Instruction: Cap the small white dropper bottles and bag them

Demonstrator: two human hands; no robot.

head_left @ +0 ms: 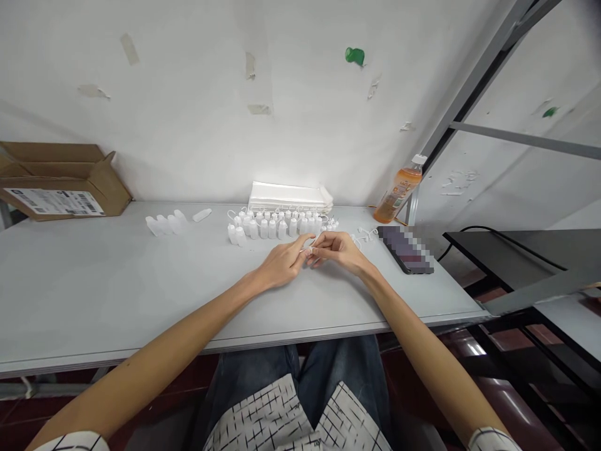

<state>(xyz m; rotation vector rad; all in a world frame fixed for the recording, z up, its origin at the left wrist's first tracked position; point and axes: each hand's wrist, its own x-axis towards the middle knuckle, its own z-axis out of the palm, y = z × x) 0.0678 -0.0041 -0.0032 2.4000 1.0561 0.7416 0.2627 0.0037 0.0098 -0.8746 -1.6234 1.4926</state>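
Hands (282,263) (340,250) pinch small white piece (308,250) between bottle rows (282,229) and front edge (300,336); tabletop (117,282) stretches left.

Counter (117,282): lt grey. Held piece (308,250), ctr: whitish. Sm. bottles (282,230), just off ctr: translucent wht. Paper stack (287,195), 12 o'clk: wht. Wall (188,94), 11 o'clk: off-wht; scrap (355,56) at 1 o'clk: grn. Carton (111,193), 9–10 o'clk: brn, wht label (51,201) w/ blk print. Drink bottle (398,195), 2–3 o'clk: orange, wht cap (419,160). Jeans (340,363), 6 o'clk: blue. Shirt (263,412), 6–7 o'clk: wht w/ blk crossing lines.
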